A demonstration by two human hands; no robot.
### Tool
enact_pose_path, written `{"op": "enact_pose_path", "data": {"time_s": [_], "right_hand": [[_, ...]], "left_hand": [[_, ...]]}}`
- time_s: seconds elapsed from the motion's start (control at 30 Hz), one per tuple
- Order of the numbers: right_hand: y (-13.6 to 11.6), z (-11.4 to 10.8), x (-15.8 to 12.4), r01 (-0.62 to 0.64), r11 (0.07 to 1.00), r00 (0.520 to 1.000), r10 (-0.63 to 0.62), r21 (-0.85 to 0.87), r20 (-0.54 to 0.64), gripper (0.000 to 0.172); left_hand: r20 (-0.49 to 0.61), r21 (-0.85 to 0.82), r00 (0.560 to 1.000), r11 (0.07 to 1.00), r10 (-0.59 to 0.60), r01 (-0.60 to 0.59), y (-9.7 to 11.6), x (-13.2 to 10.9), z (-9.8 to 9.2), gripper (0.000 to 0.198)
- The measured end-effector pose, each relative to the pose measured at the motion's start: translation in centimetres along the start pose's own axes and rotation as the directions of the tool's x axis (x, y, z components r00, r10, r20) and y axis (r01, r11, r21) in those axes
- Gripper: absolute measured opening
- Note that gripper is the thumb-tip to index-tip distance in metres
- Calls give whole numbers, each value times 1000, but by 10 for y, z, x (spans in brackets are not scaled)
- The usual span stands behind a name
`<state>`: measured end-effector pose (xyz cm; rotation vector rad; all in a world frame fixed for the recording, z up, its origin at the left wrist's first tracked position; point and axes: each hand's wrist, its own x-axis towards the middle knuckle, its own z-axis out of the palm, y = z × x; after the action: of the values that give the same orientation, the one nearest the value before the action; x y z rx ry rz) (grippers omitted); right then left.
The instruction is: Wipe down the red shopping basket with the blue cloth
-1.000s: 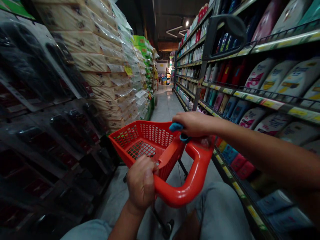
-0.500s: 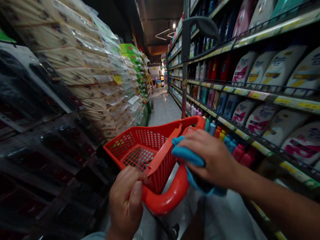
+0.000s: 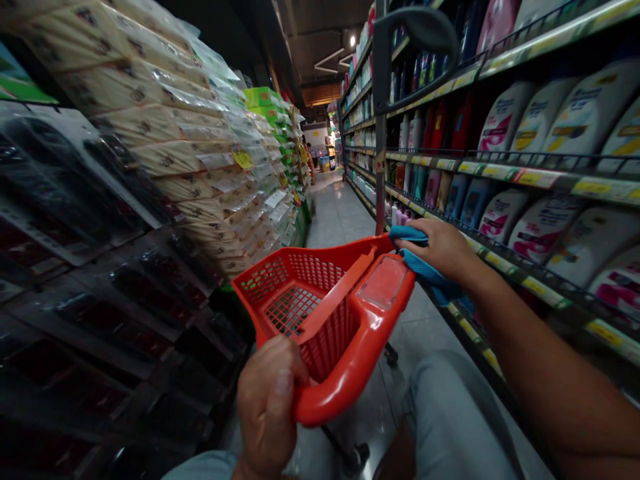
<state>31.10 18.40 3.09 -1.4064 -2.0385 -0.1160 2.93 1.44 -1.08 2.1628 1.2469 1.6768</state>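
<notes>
A red plastic shopping cart (image 3: 280, 267) with a latticed basket stands in front of me. My left hand (image 3: 270, 400) is closed round the left end of its thick red handle (image 3: 345, 383). At the far right corner of the handle, my right hand (image 3: 440, 247) grips a blue cloth (image 3: 407, 235) and presses it against the cart's rim. Part of the cloth hangs below the fingers. A flat panel (image 3: 385, 281) is set into the handle between the hands. The bottom of the basket shows only its grid.
Shelves of shampoo bottles (image 3: 505, 123) line the right side. Stacked wrapped packages (image 3: 165, 153) and hanging black packaged goods (image 3: 70, 180) flank the left. A grey post with a dark hook-shaped grip (image 3: 383, 67) rises beyond the cart. The tiled aisle (image 3: 333, 207) runs ahead.
My right hand has moved forward with the blue cloth, from the middle of the handle's right side to its far corner, uncovering the panel. My left hand stays on the handle.
</notes>
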Motion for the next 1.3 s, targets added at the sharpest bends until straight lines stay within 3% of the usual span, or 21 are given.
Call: {"op": "enact_pose_path", "data": {"time_s": [0.2,0.3,0.4,0.5,0.6,0.7,0.8,0.9,0.97,1.03,1.13,1.23,1.3], "right_hand": [[5,-3,-22,-15,995,991,27,96,-128,30],[-2,-5,-35,-19,991,973,50,135,-226,28],[-27,-8,-54,87,991,970,-61,105,-235,23],[-45,-10,-67,171,974,959,-131,147,-252,19],[-38,-9,-66,42,950,949,59,311,-309,20],[-29,-10,-63,-113,830,931,281,546,-235,24],[-33,-13,-68,-147,737,936,319,659,-148,26],[-42,-11,-73,-146,634,959,280,759,-50,28],[-46,-4,-76,-189,540,957,288,820,31,30],[-53,5,-81,-220,478,942,331,850,57,31],[-71,16,-96,-125,529,929,360,839,-88,24],[-91,32,-116,60,587,930,262,808,-259,12],[-95,57,-124,121,567,916,253,815,-312,10]], "left_hand": [[-55,-180,995,981,-81,70,-30,6,-39,51],[-144,-167,976,976,-162,137,-29,11,-48,50],[-274,99,926,950,-260,296,-12,10,-44,35],[-321,415,913,829,-253,375,5,10,-36,27],[-283,523,943,797,-173,303,1,16,-39,35],[-261,599,954,750,-150,282,-11,23,-50,36],[-290,716,956,654,-38,243,-5,26,-47,28],[-93,725,988,689,124,-18,20,24,-18,24],[127,631,959,725,254,-276,38,23,7,36],[261,561,913,721,313,-408,49,25,28,41],[329,559,913,729,242,-395,54,28,42,33],[359,615,925,714,125,-335,55,29,35,20],[365,658,929,690,59,-302,55,27,25,25]]}}
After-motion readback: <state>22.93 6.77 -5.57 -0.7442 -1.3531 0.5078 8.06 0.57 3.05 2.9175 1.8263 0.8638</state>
